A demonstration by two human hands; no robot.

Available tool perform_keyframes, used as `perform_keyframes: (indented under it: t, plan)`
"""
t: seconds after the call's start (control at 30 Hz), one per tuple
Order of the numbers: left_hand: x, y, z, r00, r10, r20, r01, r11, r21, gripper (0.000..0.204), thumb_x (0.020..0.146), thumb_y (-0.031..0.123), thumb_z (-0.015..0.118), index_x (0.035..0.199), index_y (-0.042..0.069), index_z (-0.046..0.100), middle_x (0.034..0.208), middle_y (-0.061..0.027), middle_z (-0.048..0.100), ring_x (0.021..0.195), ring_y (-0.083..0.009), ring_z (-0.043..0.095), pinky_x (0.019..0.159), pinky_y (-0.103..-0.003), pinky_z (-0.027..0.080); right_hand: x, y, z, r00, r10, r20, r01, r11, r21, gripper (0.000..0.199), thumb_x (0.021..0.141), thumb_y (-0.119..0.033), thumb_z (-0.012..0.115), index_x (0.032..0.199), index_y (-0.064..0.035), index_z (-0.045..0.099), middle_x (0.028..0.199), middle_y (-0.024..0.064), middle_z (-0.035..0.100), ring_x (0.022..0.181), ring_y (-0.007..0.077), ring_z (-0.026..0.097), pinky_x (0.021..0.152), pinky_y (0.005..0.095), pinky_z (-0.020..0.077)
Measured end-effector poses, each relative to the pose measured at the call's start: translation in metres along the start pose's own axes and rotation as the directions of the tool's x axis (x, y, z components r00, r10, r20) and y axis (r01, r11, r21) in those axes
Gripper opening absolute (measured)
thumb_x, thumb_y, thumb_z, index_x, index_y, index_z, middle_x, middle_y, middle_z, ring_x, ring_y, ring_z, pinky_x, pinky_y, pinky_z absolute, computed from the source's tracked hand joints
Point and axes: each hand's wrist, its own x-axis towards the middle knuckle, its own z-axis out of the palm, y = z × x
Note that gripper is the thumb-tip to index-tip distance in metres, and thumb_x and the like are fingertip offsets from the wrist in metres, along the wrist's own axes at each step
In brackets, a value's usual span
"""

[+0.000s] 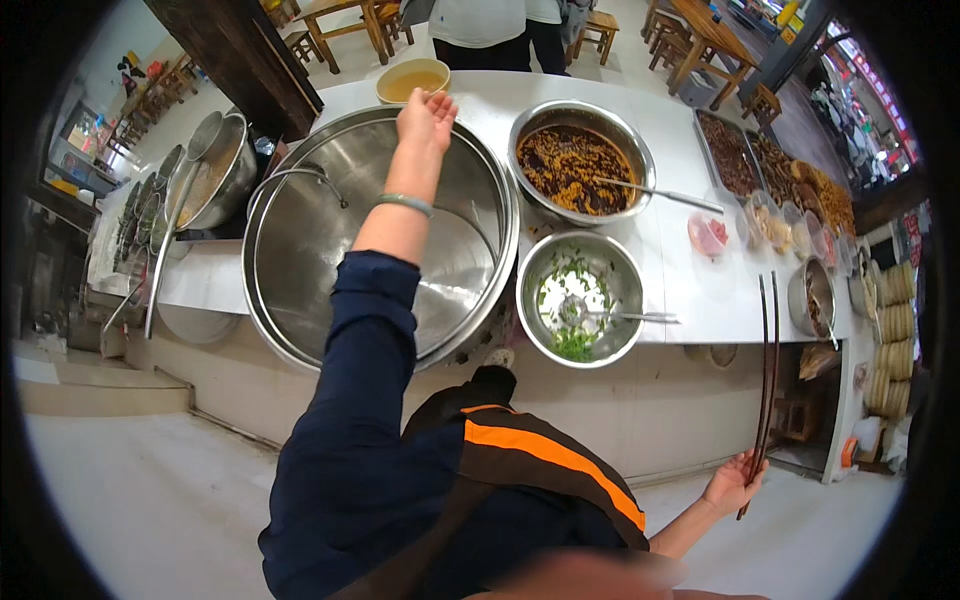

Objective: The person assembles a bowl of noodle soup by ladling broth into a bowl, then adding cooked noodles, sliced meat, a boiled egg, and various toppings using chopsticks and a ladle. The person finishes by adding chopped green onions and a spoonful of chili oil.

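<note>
My left hand [428, 118] reaches across the large steel pot [300, 280], wrist over its far rim, a bracelet [404, 205] on that arm. Its fingers are apart and slightly bent, beside the near edge of a pale bowl [390, 97] of yellowish broth. Contact with the bowl cannot be made out. Low at the right, my right hand [730, 485] grips a pair of long dark chopsticks [766, 370], tips pointing up and away from me. Right of the pot sit a steel basin [515, 150] of dark sauce and a steel bowl [530, 335] of chopped greens, each with a metal utensil.
Food trays [728, 150], small tubs [708, 235] and a small steel pot [800, 300] line the counter's right side. A steel bowl [235, 165] with a long-handled ladle [165, 260] stands left. A person [478, 25] is across the counter [660, 290]; a dark pillar [235, 60] rises at the far left.
</note>
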Motion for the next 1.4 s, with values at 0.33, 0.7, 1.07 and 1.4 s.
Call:
perform_keyframes:
  t: [0.33, 0.7, 1.07, 1.4]
  plan:
    - [0.193, -0.097, 0.017, 0.933, -0.054, -0.355, 0.085, 0.994, 0.072, 0.042, 0.083, 0.02, 0.051, 0.123, 0.009, 0.043, 0.108, -0.0095, 0.05, 0.089, -0.0231, 0.051, 0.068, -0.037, 0.045, 0.058, 0.015, 0.058, 0.99, -0.065, -0.126, 0.031, 0.967, -0.252, 0.028, 0.093, -0.017, 0.05, 0.114, -0.0014, 0.058, 0.11, 0.0123, 0.062, 0.102, 0.0247, 0.06, 0.082, 0.0315, 0.0514]
    - [0.279, -0.111, -0.011, 0.817, -0.031, -0.575, 0.004, 0.999, -0.048, 0.055, 0.089, 0.024, 0.049, 0.135, 0.003, 0.027, 0.136, -0.0126, 0.039, 0.113, -0.0317, 0.05, 0.098, -0.043, 0.043, 0.097, 0.017, 0.056, 0.934, -0.125, -0.336, -0.041, 0.893, -0.448, 0.028, 0.091, -0.021, 0.054, 0.115, -0.0102, 0.061, 0.109, 0.0066, 0.064, 0.101, 0.0188, 0.061, 0.077, 0.026, 0.0547]
    - [0.298, -0.117, -0.008, 0.703, -0.007, -0.711, -0.14, 0.979, -0.149, 0.039, 0.088, 0.015, 0.045, 0.12, -0.007, 0.041, 0.114, -0.0172, 0.051, 0.089, -0.0264, 0.059, 0.074, -0.031, 0.053, 0.11, 0.03, 0.051, 0.973, 0.023, -0.232, -0.138, 0.859, -0.494, 0.028, 0.092, -0.024, 0.052, 0.115, -0.0112, 0.061, 0.105, 0.0081, 0.066, 0.098, 0.018, 0.063, 0.078, 0.0276, 0.0555]
    - [0.311, -0.122, -0.024, 0.712, -0.018, -0.702, -0.163, 0.968, -0.19, 0.034, 0.086, 0.01, 0.048, 0.114, -0.009, 0.045, 0.114, -0.017, 0.052, 0.085, -0.027, 0.061, 0.066, -0.027, 0.052, 0.104, 0.053, 0.089, 0.969, 0.025, -0.246, -0.121, 0.916, -0.383, 0.021, 0.09, -0.02, 0.055, 0.098, -0.0035, 0.064, 0.097, 0.011, 0.067, 0.096, 0.0257, 0.061, 0.085, 0.0371, 0.0501]
